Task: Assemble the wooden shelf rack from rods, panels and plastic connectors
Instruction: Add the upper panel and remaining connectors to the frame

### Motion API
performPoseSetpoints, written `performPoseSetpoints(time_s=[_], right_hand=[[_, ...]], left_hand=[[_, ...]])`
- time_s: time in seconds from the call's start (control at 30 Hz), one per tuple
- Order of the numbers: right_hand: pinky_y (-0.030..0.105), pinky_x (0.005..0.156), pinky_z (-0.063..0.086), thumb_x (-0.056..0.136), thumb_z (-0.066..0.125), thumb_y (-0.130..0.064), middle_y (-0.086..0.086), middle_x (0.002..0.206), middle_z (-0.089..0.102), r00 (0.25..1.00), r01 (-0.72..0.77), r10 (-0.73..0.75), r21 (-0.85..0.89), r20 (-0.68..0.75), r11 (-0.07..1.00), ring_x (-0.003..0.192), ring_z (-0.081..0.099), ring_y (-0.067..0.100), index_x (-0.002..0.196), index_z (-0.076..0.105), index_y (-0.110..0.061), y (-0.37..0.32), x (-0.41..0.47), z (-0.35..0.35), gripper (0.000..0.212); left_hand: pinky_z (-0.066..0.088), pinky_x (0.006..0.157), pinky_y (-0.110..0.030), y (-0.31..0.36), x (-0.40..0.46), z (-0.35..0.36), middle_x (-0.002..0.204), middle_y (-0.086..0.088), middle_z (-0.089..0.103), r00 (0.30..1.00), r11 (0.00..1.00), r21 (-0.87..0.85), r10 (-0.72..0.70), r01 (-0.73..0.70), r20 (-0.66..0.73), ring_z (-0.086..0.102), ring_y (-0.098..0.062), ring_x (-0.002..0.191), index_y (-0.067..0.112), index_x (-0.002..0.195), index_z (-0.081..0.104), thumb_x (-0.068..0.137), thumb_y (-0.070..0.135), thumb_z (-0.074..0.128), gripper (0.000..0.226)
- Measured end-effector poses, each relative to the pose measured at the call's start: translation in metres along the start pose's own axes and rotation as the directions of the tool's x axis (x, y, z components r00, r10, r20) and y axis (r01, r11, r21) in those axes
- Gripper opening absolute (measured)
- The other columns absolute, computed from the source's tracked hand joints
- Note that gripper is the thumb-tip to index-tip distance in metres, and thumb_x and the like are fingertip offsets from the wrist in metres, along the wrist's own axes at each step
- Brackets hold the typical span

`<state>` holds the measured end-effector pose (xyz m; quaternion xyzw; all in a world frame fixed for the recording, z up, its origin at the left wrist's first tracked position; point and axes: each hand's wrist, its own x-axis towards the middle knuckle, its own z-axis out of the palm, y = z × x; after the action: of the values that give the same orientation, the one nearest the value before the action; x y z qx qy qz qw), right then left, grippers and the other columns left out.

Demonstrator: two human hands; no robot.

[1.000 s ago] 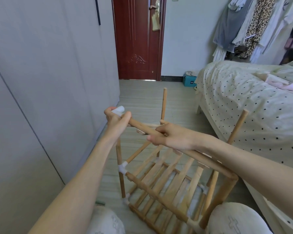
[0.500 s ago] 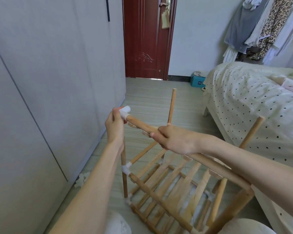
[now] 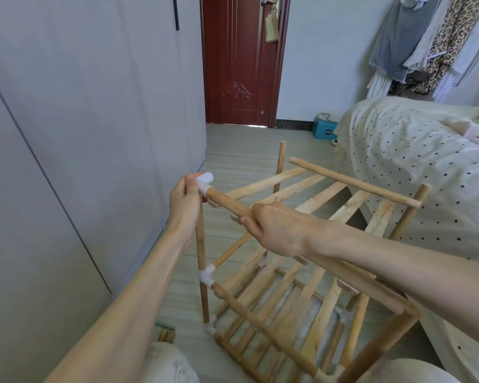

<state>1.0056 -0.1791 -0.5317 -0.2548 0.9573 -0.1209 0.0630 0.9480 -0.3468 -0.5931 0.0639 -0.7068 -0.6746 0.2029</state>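
The half-built rack (image 3: 274, 299) stands on the pale floor (image 3: 241, 156) between the grey wardrobe (image 3: 80, 120) and the bed (image 3: 415, 161), right in front of the person's knees. It is pale, unfinished wood: round upright rods at the corners, with slatted panels fixed low down, joined by white plastic connectors such as the one (image 3: 206, 276) partway up the near-left upright (image 3: 201, 261). The far-left upright (image 3: 280, 167) and the far-right one (image 3: 411, 211) rise bare above the fixed tiers.

A loose slatted panel (image 3: 324, 194) is held tilted above the frame, its flat slats running between two round rails. The far rail (image 3: 354, 182) is free at both ends. The near rail (image 3: 230, 203) carries a white connector (image 3: 205, 182) on its left tip, sitting over the top of the near-left upright; whether it is seated on that rod I cannot tell.

The left hand (image 3: 184, 201) pinches this connector, thumb and fingers closed around it. The right hand (image 3: 277, 228) is clenched around the near rail a little further along, fingers (image 3: 237, 218) curled under the wood.

A dark red door (image 3: 238, 62) is shut at the end of the room, a small teal box (image 3: 324, 129) sits by the wall, and clothes (image 3: 426, 40) hang above the bed.
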Motion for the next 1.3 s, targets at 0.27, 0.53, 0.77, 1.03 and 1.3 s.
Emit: performPoseSetpoints(time_s=[0.27, 0.53, 0.77, 1.03, 1.3], right_hand=[[0.027, 0.052, 0.031, 0.101, 0.027, -0.038, 0.001, 0.071, 0.05, 1.0, -0.01, 0.01, 0.014, 0.004, 1.0, 0.063, 0.047, 0.014, 0.073, 0.045, -0.017, 0.003, 0.011, -0.004, 0.04], [0.03, 0.069, 0.033, 0.101, 0.027, -0.038, 0.0, 0.07, 0.046, 0.996, -0.083, 0.084, 0.032, -0.036, 0.996, 0.078, 0.049, 0.023, 0.068, 0.039, -0.02, -0.001, 0.04, -0.006, 0.04], [0.03, 0.062, 0.043, 0.099, 0.032, -0.04, 0.004, 0.076, 0.049, 0.98, -0.197, 0.198, 0.362, 0.034, 0.911, 0.068, 0.052, 0.023, 0.078, 0.05, -0.014, -0.018, 0.096, -0.013, 0.038], [0.038, 0.074, 0.055, 0.097, 0.037, -0.041, 0.012, 0.09, 0.068, 0.992, -0.068, 0.115, 0.575, -0.047, 0.815, 0.064, 0.061, 0.021, 0.113, 0.064, -0.007, -0.011, 0.08, -0.009, 0.046], [0.023, 0.078, 0.039, 0.094, 0.048, -0.006, 0.008, 0.091, 0.061, 0.623, 0.196, 0.049, 0.217, -0.781, 0.956, 0.089, 0.052, 0.018, 0.09, 0.064, -0.003, 0.028, 0.0, 0.039, 0.017]], left_hand=[[0.036, 0.079, -0.017, -0.004, 0.0, 0.007, 0.094, 0.018, 0.052, 1.0, 1.0, 0.021, 0.015, -0.014, -0.013, 0.051, 0.001, 0.089, 0.02, 0.111, 0.048, 0.104, 0.029, 0.022, 0.028], [0.019, 0.114, -0.03, -0.025, 0.001, 0.007, 0.15, 0.007, 0.029, 0.989, 0.994, -0.03, -0.106, 0.11, 0.099, 0.027, -0.009, 0.138, 0.023, 0.149, 0.022, 0.104, 0.035, 0.022, 0.047], [0.032, 0.106, -0.031, -0.03, -0.012, 0.009, 0.145, -0.004, 0.041, 0.991, 0.994, 0.071, -0.092, 0.085, 0.096, 0.039, -0.018, 0.132, 0.018, 0.144, 0.03, 0.102, 0.014, 0.031, 0.042], [0.027, 0.093, -0.017, -0.04, -0.012, -0.022, 0.14, -0.007, 0.046, 0.979, 0.918, 0.397, -0.091, 0.011, 0.184, 0.04, -0.017, 0.13, 0.016, 0.141, 0.035, 0.099, 0.007, 0.033, 0.043], [0.036, 0.087, -0.02, -0.031, -0.025, -0.036, 0.128, -0.002, 0.052, 0.837, 0.803, 0.574, -0.197, -0.161, 0.511, 0.047, -0.009, 0.107, 0.019, 0.135, 0.043, 0.099, 0.02, 0.041, 0.036]])
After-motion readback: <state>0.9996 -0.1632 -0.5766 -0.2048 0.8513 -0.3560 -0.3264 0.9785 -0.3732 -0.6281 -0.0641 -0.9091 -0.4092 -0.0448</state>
